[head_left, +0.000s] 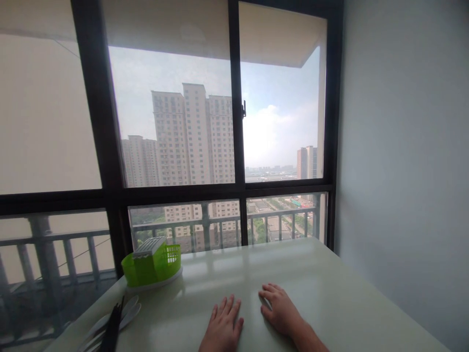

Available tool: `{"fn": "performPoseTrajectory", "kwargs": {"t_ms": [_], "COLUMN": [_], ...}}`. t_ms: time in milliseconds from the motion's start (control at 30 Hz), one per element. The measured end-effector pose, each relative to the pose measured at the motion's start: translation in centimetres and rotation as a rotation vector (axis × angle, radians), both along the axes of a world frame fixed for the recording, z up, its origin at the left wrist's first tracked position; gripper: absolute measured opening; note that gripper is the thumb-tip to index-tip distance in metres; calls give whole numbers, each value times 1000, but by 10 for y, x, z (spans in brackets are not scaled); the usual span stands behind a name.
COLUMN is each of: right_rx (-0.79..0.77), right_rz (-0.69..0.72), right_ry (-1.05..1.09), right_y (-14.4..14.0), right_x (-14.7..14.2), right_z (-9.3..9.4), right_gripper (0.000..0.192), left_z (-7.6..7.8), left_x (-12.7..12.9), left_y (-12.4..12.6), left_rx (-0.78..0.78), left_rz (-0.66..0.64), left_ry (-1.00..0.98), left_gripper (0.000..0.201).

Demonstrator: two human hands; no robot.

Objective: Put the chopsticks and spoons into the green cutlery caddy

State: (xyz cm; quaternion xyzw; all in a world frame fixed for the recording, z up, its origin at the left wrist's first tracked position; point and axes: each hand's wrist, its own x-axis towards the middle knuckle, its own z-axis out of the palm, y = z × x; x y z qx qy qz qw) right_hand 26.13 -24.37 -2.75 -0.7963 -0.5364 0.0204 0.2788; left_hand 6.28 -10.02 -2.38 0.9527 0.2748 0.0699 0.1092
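My left hand point(222, 326) lies palm down on the pale glossy table point(300, 274), fingers spread and holding nothing. To its right, my right hand point(280, 307) rests on the same surface with its fingers stretched out, also without anything in it. The two hands are apart. Toward the left edge of the table lie several spoons point(129, 317) beside a bundle of dark chopsticks point(112, 326). Behind them stands a bright green plastic utensil basket point(148, 269) with a grey slotted top and a pale base. Neither hand touches these things.
Beyond the table is a dark-framed window point(237, 190) with a railing point(216, 225) outside and tall buildings in the distance. A plain pale wall point(399, 171) runs along the right side. The table's left edge passes close to the spoons and chopsticks.
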Motion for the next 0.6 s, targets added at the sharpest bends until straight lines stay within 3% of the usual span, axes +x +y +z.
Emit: {"fn": "performPoseTrajectory", "kwargs": {"t_ms": [600], "right_rx": [-3], "right_rz": [-1], "right_ry": [-1], "right_y": [-1], "right_x": [-2], "right_z": [3], "right_gripper": [52], "left_z": [-3], "left_x": [-2], "left_y": [0], "left_rx": [-30], "left_rz": [-15], "left_ry": [-39], "left_gripper": [62]}}
